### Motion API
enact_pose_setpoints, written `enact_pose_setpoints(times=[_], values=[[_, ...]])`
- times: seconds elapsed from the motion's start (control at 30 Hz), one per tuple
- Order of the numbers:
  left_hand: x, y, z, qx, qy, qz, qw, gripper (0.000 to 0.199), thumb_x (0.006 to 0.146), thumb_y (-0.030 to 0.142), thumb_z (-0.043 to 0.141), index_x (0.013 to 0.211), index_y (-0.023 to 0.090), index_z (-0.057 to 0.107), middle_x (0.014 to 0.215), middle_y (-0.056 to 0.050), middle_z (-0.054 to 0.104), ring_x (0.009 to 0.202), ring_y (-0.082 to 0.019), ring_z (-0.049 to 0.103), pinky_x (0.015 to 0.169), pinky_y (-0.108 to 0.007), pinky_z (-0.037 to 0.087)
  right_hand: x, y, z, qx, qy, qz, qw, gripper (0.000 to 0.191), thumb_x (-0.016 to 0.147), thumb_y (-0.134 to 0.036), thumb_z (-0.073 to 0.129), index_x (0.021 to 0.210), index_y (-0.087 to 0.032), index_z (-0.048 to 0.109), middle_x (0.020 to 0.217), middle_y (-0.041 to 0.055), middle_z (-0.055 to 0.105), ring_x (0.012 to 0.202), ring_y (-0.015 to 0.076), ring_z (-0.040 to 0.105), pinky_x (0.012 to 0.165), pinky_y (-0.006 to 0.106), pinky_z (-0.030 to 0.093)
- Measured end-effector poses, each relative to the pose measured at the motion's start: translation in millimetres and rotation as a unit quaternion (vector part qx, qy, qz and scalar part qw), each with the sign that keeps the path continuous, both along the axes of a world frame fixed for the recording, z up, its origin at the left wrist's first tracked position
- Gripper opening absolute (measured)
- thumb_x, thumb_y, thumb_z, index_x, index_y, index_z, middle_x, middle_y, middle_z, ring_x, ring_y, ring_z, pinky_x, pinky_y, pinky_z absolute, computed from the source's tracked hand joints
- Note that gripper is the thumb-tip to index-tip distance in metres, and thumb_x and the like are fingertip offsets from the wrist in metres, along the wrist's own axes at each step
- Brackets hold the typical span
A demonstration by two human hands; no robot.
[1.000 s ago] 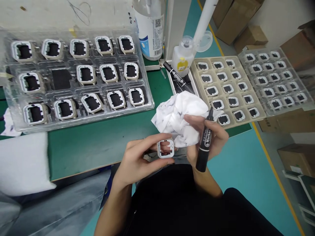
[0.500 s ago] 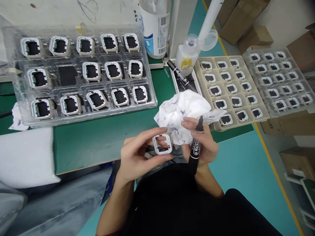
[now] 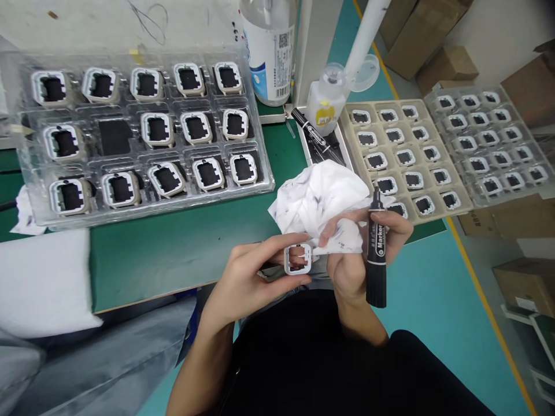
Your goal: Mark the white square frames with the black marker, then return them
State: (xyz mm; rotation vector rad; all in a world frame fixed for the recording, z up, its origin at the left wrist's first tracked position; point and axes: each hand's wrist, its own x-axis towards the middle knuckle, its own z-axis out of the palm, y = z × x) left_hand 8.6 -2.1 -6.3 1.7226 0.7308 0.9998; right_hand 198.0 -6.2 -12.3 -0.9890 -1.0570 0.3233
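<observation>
Between the thumb and fingers of my left hand (image 3: 249, 277) is a white square watch case (image 3: 308, 259), its opening facing up toward me. My right hand (image 3: 349, 271) grips a black marker (image 3: 376, 254), held upright with its black tip end pointing away from me. The same hand also holds a crumpled white cloth (image 3: 318, 193) with dark stains, a fold of it touching or close to the right side of the case. A clear plastic tray (image 3: 208, 197) of similar cases lies on the green table, one pocket showing only a black pad.
A beige tray (image 3: 439, 216) and another clear tray (image 3: 500, 197) hold more cases at the right. Behind the cloth stand a small white bottle (image 3: 323, 107) and a large pump bottle (image 3: 269, 63). More markers (image 3: 310, 128) lie in a white box. Cardboard boxes (image 3: 451, 69) sit beyond.
My right hand has shifted right and turned, bringing the marker right and more upright. My left hand has moved slightly right with the case. The cloth has changed shape around my right fingers.
</observation>
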Motion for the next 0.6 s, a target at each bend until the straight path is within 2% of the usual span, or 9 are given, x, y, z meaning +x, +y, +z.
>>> enact_pose_setpoints(times=[0.1,0.27,0.4,0.5,0.6], values=[[0.9,0.1,0.6,0.005,0.003,-0.004,1.000,0.060,0.092,0.027,0.105,0.148,0.026,0.082,0.104,-0.001,0.091,0.084,-0.013,0.088,0.086,-0.014,0.069,-3.8,-0.2,-3.8,-0.011,0.035,0.017,0.999,0.031,0.105,-0.023,0.075,0.125,-0.036,0.056,0.098,-0.0080,0.069,0.049,0.0087,0.052,0.045,0.026,0.046],[1.7,0.3,1.2,0.012,-0.002,-0.015,1.000,0.060,0.094,0.026,0.103,0.150,0.026,0.081,0.110,-0.003,0.092,0.088,-0.016,0.090,0.088,-0.017,0.071,-9.7,0.4,-7.9,-0.008,0.067,0.034,0.997,0.035,0.105,-0.020,0.077,0.127,-0.037,0.056,0.107,-0.0075,0.077,0.051,0.0082,0.054,0.043,0.024,0.043],[3.8,0.2,0.2,0.019,-0.012,0.045,0.999,0.059,0.091,0.028,0.105,0.146,0.025,0.083,0.113,-0.005,0.093,0.090,-0.019,0.091,0.090,-0.022,0.074,-8.8,3.4,-8.7,-0.029,0.036,0.011,0.999,0.036,0.104,-0.028,0.084,0.125,-0.038,0.057,0.103,-0.0060,0.077,0.050,0.0100,0.051,0.041,0.025,0.043],[6.4,-0.2,-1.9,0.004,-0.032,0.098,0.995,0.060,0.090,0.026,0.106,0.146,0.024,0.083,0.115,-0.005,0.094,0.097,-0.022,0.093,0.096,-0.025,0.076,-6.5,5.7,-7.1,-0.039,0.014,-0.024,0.999,0.041,0.098,-0.038,0.095,0.120,-0.038,0.062,0.095,-0.0041,0.070,0.062,0.0163,0.063,0.050,0.031,0.052],[7.8,-0.2,-4.3,-0.013,-0.023,0.118,0.993,0.060,0.092,0.029,0.105,0.146,0.022,0.083,0.114,-0.006,0.094,0.101,-0.025,0.094,0.100,-0.030,0.077,-4.6,6.2,-3.6,-0.038,-0.010,-0.016,0.999,0.042,0.095,-0.040,0.100,0.117,-0.038,0.065,0.088,-0.0046,0.063,0.072,0.0202,0.067,0.064,0.037,0.061]])
